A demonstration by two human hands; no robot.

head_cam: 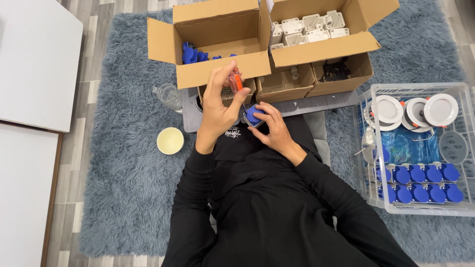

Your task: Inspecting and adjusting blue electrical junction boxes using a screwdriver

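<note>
At frame centre, the left hand (220, 106) is closed around an orange-handled screwdriver (236, 81), tip down on a small grey box with a round blue cap (254, 116), which the right hand (274, 129) clasps. Behind stand two open cardboard cartons (217, 69); the left one's blue parts are half hidden. At right, a clear plastic crate (420, 210) holds ten similar blue-capped boxes.

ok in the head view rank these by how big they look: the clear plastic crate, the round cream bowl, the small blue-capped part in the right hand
1. Clear plastic crate, by far the largest.
2. Round cream bowl.
3. Small blue-capped part, partly covered by the right hand; it sits raised nearer the camera, yet looks slightly smaller than the bowl.
</note>
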